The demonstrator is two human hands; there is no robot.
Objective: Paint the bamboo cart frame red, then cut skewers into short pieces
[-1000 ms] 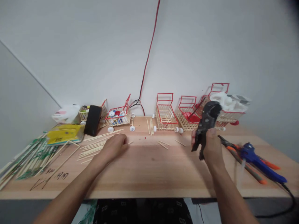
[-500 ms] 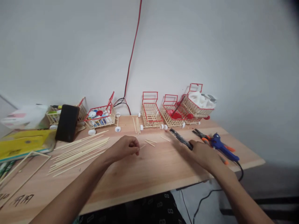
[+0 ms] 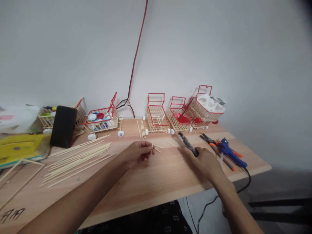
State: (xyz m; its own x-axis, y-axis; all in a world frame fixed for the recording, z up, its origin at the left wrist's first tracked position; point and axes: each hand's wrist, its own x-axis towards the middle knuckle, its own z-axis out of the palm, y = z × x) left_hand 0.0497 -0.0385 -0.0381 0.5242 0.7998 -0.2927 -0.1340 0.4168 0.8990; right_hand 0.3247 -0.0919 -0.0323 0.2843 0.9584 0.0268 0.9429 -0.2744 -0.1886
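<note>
My left hand (image 3: 136, 154) pinches a short wooden stick (image 3: 152, 146) between thumb and fingers, lifted just off the wooden table (image 3: 151, 182). My right hand (image 3: 206, 162) lies low on the table, wrapped round the handle of black cutting pliers (image 3: 186, 144) whose jaws point toward the back. Two more short sticks (image 3: 158, 149) lie between the hands. A fan of long bamboo sticks (image 3: 78, 156) is spread to the left of my left hand.
Small stick carts with red handles (image 3: 156, 113) line the back wall; one (image 3: 101, 118) holds bottle caps. A blue glue gun (image 3: 229, 152) and orange-handled pliers (image 3: 214, 144) lie at the right. A black phone (image 3: 63, 126) and a yellow pack (image 3: 19, 146) are at the left. Red cable (image 3: 136, 55) hangs down the wall.
My right hand has brought the pliers down from upright to flat on the table. My left hand has picked up a short stick. The view has swung right.
</note>
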